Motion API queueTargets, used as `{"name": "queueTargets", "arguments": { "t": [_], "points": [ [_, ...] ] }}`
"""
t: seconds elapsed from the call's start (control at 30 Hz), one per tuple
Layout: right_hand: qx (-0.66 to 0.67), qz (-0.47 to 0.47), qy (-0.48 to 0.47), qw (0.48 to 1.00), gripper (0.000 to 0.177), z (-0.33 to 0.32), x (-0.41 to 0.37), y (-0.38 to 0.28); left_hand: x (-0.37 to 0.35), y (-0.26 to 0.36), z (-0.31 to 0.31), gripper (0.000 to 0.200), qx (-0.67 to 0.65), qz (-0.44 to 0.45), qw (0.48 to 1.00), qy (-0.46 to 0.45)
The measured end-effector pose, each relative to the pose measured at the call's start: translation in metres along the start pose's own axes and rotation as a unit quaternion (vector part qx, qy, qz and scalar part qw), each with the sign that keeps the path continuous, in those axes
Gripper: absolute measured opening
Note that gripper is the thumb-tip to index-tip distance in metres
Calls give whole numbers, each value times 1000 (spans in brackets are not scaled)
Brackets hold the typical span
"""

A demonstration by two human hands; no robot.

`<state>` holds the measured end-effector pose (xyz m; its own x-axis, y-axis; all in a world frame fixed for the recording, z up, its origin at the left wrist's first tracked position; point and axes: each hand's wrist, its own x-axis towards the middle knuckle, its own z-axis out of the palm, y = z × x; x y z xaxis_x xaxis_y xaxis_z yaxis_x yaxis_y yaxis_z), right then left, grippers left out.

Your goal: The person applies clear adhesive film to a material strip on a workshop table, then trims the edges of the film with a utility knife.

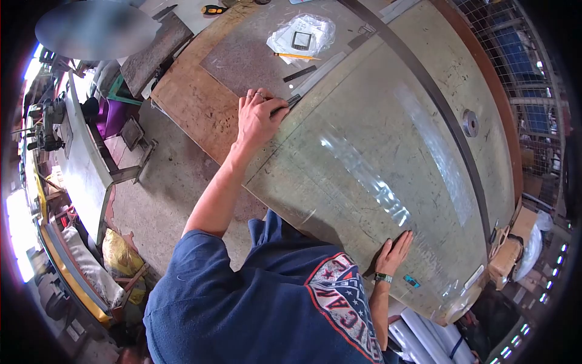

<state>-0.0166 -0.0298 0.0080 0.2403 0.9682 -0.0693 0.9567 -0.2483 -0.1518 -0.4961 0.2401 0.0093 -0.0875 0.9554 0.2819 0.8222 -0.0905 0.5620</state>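
My left hand (257, 118) is at the near edge of the dark board, its fingers closed on a small dark tool (292, 101) beside a metal strip (315, 85). Flat on the greenish work surface (339, 200) lies my right hand (394, 253), fingers stretched out, with a watch (382, 277) on the wrist. Beyond my left hand are a short dark ruler (300, 74), a yellow pencil (296, 56) and a clear plastic bag (315, 33) with a small square frame.
A long dark strip (436, 97) crosses the surface, with a metal disc (470, 123) beyond it. A small teal object (411, 281) lies near my right hand. An orange-handled tool (213, 10) is at the top. A cardboard box (505, 258) stands at the right.
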Motion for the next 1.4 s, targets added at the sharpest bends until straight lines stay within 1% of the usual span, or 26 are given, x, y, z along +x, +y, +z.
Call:
{"name": "queueTargets", "arguments": {
  "t": [0.07, 0.1, 0.2, 0.23, 0.33, 0.43, 0.53, 0.7, 0.8, 0.87, 0.9, 0.93, 0.97, 1.0, 1.03, 1.07, 1.1, 1.13, 1.17, 1.2, 1.23, 1.27, 1.33, 1.4],
  "points": [
    [4, 0, 2, 1000, 66, 0, 1, -1, 6, -8, -4, 17, 9, 16, 1000, -4],
    [5, 1, 2, 1000, 66, 0, 0, -1, 10, -11, -3, 19, 35, 11, 999, 14],
    [5, 3, -4, 1000, 66, -2, 0, -3, 11, -2, 2, 23, 36, -1, 996, 80],
    [5, 7, -6, 1000, 66, -3, 0, -3, 9, 6, 8, 25, 12, 11, 997, 79],
    [7, 11, -8, 1000, 66, -2, 0, -6, -6, 42, 22, 27, -34, -83, 996, 0],
    [6, 12, -9, 1000, 66, -4, 1, -8, -13, 43, 39, 30, -44, -85, 992, 81],
    [3, 16, -16, 1000, 66, -5, -1, -9, -16, 41, 40, 32, -49, -115, 991, 57],
    [1, 9, -9, 1000, 66, -2, 0, -9, -17, 41, 38, 30, -64, -121, 989, 50],
    [6, 24, -20, 1000, 65, -6, 1, -13, -17, 42, 37, 27, -68, -122, 988, 59],
    [7, 3, -6, 1000, 66, -1, 5, -10, -16, 40, 38, 26, -62, -119, 989, 68],
    [3, 9, 4, 1000, 66, 1, 0, -8, -17, 37, 40, 25, -60, -115, 989, 68],
    [38, -12, -7, 999, 67, 10, 3, -11, -18, 22, 44, 21, 17, -98, 994, 52],
    [50, -14, -13, 999, 68, 8, 11, -6, -15, 19, 39, 16, -23, -117, 992, 44],
    [13, 30, -35, 999, 70, -3, 15, -14, -9, 36, 33, 15, -81, -151, 985, 10],
    [-2, 22, -12, 1000, 70, 1, 8, -10, -6, 48, 25, 20, -6, -102, 995, 9],
    [41, 14, 27, 999, 69, -2, 6, -10, -9, 38, 34, 27, 1, -91, 996, 23],
    [60, 29, 34, 997, 68, -9, 6, -10, -8, 26, 44, 30, -10, -103, 994, 27],
    [42, 45, 43, 997, 68, -8, 1, -6, -9, 9, 58, 32, -134, -116, 984, 29],
    [34, 49, 52, 997, 67, -9, -2, 2, -9, 6, 61, 32, -103, -93, 990, 20],
    [34, 64, 59, 996, 68, -8, -11, 10, -11, -14, 67, 34, -147, -87, 985, 21],
    [37, 74, 62, 995, 68, -6, -14, 18, -11, -10, 64, 34, -116, -74, 990, 15],
    [45, 81, 65, 994, 69, -3, -14, 27, -11, -8, 63, 33, -121, -78, 989, 11],
    [28, 94, 104, 990, 67, -4, -17, 64, -9, -10, 64, 32, -129, -87, 988, 4],
    [12, 114, 129, 985, 65, -13, -17, 106, -7, -11, 62, 33, -144, -71, 987, -5]
  ]
}}
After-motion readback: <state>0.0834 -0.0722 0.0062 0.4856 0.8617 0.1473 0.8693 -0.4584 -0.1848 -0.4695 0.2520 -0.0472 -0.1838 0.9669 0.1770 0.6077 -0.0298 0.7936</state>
